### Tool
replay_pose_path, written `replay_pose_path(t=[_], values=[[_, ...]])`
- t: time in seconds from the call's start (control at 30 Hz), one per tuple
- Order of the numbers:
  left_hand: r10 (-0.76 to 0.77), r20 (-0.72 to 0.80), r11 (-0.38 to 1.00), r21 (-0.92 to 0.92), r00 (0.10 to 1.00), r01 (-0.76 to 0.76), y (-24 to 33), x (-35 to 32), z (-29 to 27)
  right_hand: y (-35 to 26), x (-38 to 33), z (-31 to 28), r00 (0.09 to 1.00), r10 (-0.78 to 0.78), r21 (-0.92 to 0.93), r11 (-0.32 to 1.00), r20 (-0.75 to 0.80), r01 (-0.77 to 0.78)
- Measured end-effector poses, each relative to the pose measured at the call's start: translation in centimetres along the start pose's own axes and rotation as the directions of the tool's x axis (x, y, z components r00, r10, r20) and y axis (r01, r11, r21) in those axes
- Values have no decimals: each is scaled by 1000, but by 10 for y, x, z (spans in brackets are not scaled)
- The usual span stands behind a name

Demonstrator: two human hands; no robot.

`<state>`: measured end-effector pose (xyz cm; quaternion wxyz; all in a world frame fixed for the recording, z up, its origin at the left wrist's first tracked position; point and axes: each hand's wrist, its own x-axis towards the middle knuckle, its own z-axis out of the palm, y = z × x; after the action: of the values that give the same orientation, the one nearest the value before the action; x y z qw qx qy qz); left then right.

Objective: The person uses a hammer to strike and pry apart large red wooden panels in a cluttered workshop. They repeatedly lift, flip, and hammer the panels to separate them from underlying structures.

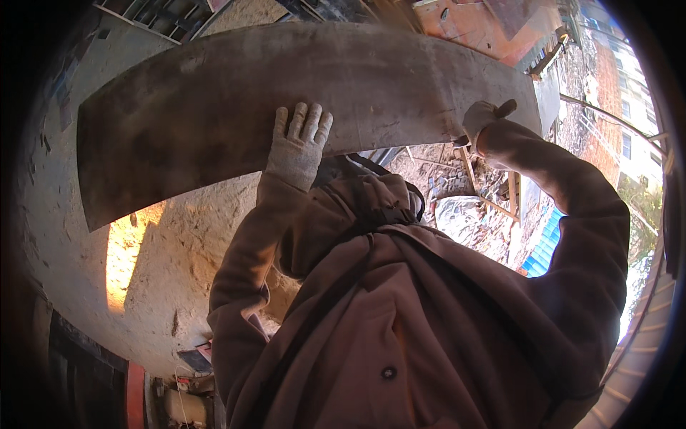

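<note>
A long grey-brown sheet (pixel 386 82) spans the view in front of my body, its material uncertain. Wearing a pale glove, my left hand (pixel 299 143) lies flat on it near the close edge, fingers stretched out. My right hand (pixel 480 123), also gloved, is closed at the same edge toward the right end. A short dark tool handle (pixel 506 109) sticks out from that fist, and a small dark tip shows at the sheet's edge. My fingers hide the rest, so the tool's kind cannot be made out.
Dusty ground (pixel 193 250) with a bright sunlit patch lies below on the left. Reddish boards (pixel 471 28) are beyond the sheet. Wooden sticks (pixel 513 193) and debris lie under the right side, near a blue corrugated panel (pixel 543 243). A building (pixel 629 107) stands far right.
</note>
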<state>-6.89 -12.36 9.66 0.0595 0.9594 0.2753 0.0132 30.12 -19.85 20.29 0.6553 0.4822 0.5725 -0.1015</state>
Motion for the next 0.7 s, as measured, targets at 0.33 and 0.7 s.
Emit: replay_pose_path(t=[0.33,0.7], values=[[-24,69,1000,-11,997,25,6,3,-14,24,-16,11,999,19,53,998,-28,-17],[-38,74,999,3,997,38,9,5,-26,17,-3,19,999,10,28,1000,-30,-9]])
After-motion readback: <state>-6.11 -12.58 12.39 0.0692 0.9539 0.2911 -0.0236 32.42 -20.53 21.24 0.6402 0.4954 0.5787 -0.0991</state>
